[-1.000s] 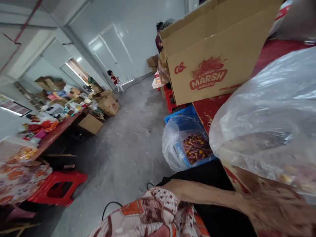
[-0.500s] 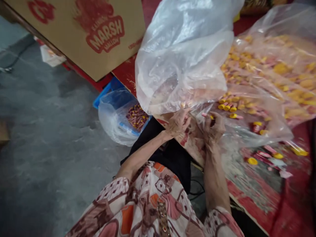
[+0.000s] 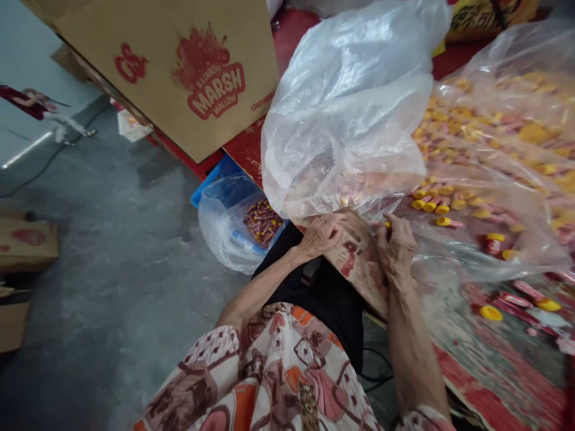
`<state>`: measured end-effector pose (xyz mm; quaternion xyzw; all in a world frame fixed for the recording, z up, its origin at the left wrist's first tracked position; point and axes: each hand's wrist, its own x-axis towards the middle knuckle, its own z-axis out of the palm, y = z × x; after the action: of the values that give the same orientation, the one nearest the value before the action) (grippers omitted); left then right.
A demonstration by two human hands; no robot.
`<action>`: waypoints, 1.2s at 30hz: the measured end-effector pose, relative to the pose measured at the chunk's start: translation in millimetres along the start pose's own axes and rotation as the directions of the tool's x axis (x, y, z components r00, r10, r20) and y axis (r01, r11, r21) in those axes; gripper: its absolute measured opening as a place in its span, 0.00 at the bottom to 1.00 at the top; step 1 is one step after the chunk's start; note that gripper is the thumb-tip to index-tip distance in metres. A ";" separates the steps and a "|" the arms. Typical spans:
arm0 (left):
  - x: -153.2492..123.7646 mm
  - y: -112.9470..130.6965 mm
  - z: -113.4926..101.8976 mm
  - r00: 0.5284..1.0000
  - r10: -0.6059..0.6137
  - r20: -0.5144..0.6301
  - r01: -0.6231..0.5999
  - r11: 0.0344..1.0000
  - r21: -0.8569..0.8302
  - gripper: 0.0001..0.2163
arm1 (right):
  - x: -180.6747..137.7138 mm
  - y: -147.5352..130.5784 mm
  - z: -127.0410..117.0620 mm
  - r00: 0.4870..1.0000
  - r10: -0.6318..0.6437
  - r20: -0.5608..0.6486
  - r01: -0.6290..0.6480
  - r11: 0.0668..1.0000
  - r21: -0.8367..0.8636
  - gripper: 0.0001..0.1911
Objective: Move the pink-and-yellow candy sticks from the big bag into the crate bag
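My left hand [image 3: 322, 232] rests at the table's near edge, fingers curled against the lower rim of a big clear plastic bag [image 3: 354, 114]. My right hand [image 3: 395, 242] is closed beside it, pinching a small yellow-capped piece at the bag's mouth. Inside and around the bag lie several small red packets with yellow caps [image 3: 431, 203]. More of them fill a second clear bag [image 3: 507, 137] to the right.
A brown "Marsh Mallow" carton [image 3: 179, 66] stands on the red table [image 3: 476, 371] at the back left. Below the edge a blue crate [image 3: 211, 179] holds a clear bag of red and yellow pieces [image 3: 263, 221]. Loose caps [image 3: 489, 312] lie at right. Cartons [image 3: 22, 245] sit on the grey floor.
One second ago my view was across the room; it has swung down to the table. Since half a second ago both hands stay at the bag's mouth, barely shifted.
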<state>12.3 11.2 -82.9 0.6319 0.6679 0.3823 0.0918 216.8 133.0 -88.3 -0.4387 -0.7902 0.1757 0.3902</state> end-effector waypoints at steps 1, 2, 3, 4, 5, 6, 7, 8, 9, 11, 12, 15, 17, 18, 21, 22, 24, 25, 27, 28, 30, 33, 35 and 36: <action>-5.1 -5.0 -5.7 0.999 -0.019 -0.039 0.019 1.000 -0.008 0.15 | 0.0 -1.7 -0.1 1.000 -0.003 0.002 0.003 1.000 0.003 0.22; -11.7 -11.2 -13.5 0.993 -0.058 -0.099 0.057 0.998 -0.017 0.15 | 0.0 -2.6 0.1 1.000 -0.004 -0.006 0.004 1.000 0.005 0.23; -20.1 -18.8 -23.3 0.978 -0.114 -0.175 0.111 0.993 -0.026 0.15 | -0.1 -2.5 0.7 1.000 -0.004 -0.019 0.004 1.000 0.005 0.23; -30.0 -27.6 -35.1 0.950 -0.180 -0.255 0.176 0.984 -0.038 0.15 | -0.2 -1.6 1.5 1.000 -0.003 -0.030 0.003 1.000 0.004 0.23; -41.1 -37.5 -48.6 0.911 -0.251 -0.328 0.249 0.967 -0.048 0.15 | -0.4 -0.3 2.5 1.000 -0.001 -0.029 0.001 1.000 0.001 0.22; -52.8 -48.0 -63.1 0.864 -0.319 -0.391 0.326 0.944 -0.049 0.14 | -0.6 1.4 3.6 1.000 0.000 -0.021 0.000 1.000 -0.004 0.21; -64.3 -58.4 -78.0 0.816 -0.377 -0.439 0.404 0.914 -0.035 0.14 | -0.8 3.0 4.5 1.000 0.002 -0.008 -0.002 1.000 -0.009 0.20; -74.7 -68.0 -92.5 0.777 -0.416 -0.472 0.473 0.881 0.001 0.13 | -1.0 4.3 5.2 1.000 0.003 0.007 -0.003 1.000 -0.011 0.19; -83.2 -76.1 -105.9 0.749 -0.436 -0.499 0.526 0.849 0.048 0.12 | -1.2 5.3 5.6 1.000 0.006 0.019 -0.006 1.000 -0.014 0.19; -91.5 -86.1 -125.6 0.732 -0.419 -0.537 0.565 0.814 0.135 0.11 | -1.4 5.8 5.6 0.999 0.014 0.036 -0.013 1.000 -0.019 0.18; -90.4 -87.7 -130.6 0.744 -0.385 -0.546 0.547 0.821 0.166 0.11 | -1.4 5.6 5.3 0.999 0.017 0.039 -0.016 1.000 -0.022 0.18; -62.6 -84.0 -124.7 0.838 -0.239 -0.490 0.385 0.896 0.221 0.12 | -1.6 4.4 4.1 0.999 0.019 0.038 -0.018 0.999 -0.030 0.17; -26.6 -81.5 -107.5 0.909 -0.156 -0.387 0.266 0.932 0.248 0.13 | -1.9 4.0 3.9 1.000 0.012 0.027 -0.011 1.000 -0.019 0.18; -5.8 -81.8 -97.4 0.932 -0.134 -0.338 0.230 0.938 0.260 0.13 | -2.1 4.0 4.0 1.000 0.007 0.023 -0.007 1.000 -0.009 0.18; 54.2 -88.8 -71.5 0.940 -0.195 -0.280 0.281 0.908 0.311 0.14 | -2.7 4.7 5.5 1.000 -0.004 0.005 0.004 1.000 0.001 0.18; 69.9 -92.2 -66.1 0.928 -0.244 -0.281 0.332 0.884 0.330 0.13 | -2.9 4.9 6.1 1.000 -0.006 -0.001 0.006 1.000 -0.004 0.18; 92.0 -98.8 -61.2 0.904 -0.329 -0.275 0.414 0.833 0.366 0.12 | -3.2 4.9 7.3 1.000 -0.009 -0.014 0.009 1.000 -0.018 0.19; 98.7 -101.6 -61.4 0.899 -0.352 -0.261 0.431 0.818 0.380 0.12 | -3.4 4.5 7.7 1.000 -0.012 -0.023 0.012 1.000 -0.019 0.20; 105.1 -105.9 -65.9 0.901 -0.367 -0.230 0.430 0.820 0.378 0.12 | -3.7 2.5 8.6 0.998 -0.020 -0.065 0.020 1.000 -0.001 0.20; 106.0 -107.2 -69.4 0.905 -0.365 -0.218 0.422 0.836 0.352 0.12 | -3.8 1.2 9.1 0.995 -0.019 -0.096 0.021 1.000 0.017 0.19; 104.8 -107.4 -76.7 0.906 -0.365 -0.214 0.410 0.882 0.231 0.12 | -3.5 -1.7 10.4 0.989 -0.003 -0.148 0.013 0.998 0.060 0.18; 97.9 -98.9 -82.6 0.892 -0.389 -0.230 0.401 0.916 0.010 0.16 | -1.6 -4.2 11.8 0.993 0.021 -0.116 -0.010 0.995 0.096 0.16; 90.5 -85.7 -78.8 0.884 -0.402 -0.236 0.394 0.915 -0.085 0.18 | 0.5 -4.7 10.8 0.999 0.023 -0.042 -0.018 0.992 0.123 0.16; 86.2 -76.8 -73.9 0.882 -0.409 -0.232 0.387 0.912 -0.136 0.18 | 1.6 -5.2 9.4 0.999 0.035 -0.017 -0.032 0.989 0.144 0.15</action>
<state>-107.9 67.8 -48.9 0.4221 0.7726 0.4616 0.1087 206.2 132.1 -90.3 -0.4244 -0.7642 0.2342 0.4255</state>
